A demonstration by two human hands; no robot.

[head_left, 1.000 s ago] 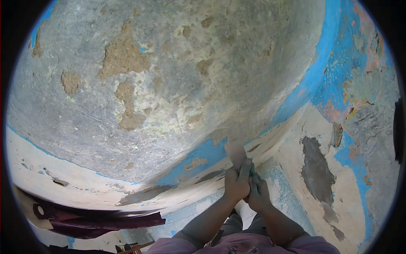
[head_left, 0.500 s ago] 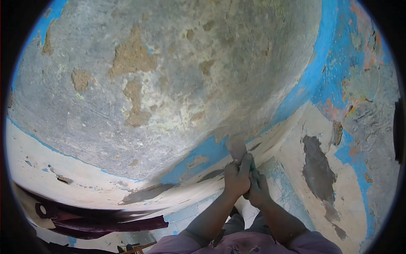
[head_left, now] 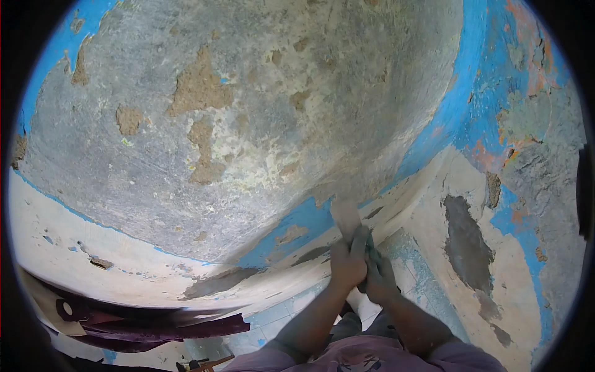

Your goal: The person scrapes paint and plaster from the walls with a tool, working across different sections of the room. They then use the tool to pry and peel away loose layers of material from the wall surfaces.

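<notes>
Both my hands are wrapped round the handle of a scraper (head_left: pixel 345 214), its wide flat blade pointing up and away from me. My left hand (head_left: pixel 348 263) has its thumb laid along the handle, close below the blade. Beside it and slightly lower, my right hand (head_left: pixel 378 276) closes round the same handle, which is mostly hidden. The blade's tip lies at the wall, by the border of a blue paint strip (head_left: pixel 310 220) and bare grey plaster (head_left: pixel 279 155). It looks slightly blurred; whether its edge presses on the surface I cannot tell.
Flaking blue paint (head_left: pixel 480 80) covers the adjoining wall on the right. Below it, a pale wall section bears a dark grey patch (head_left: pixel 468 248). Dark maroon material (head_left: pixel 167 328) lies low on the left. Tiled floor (head_left: pixel 406 270) with pale dust shows around my feet.
The view has shifted slightly, moving the left part of the wall a little to the right. Both hands keep their hold on the scraper, with its blade in nearly the same place.
</notes>
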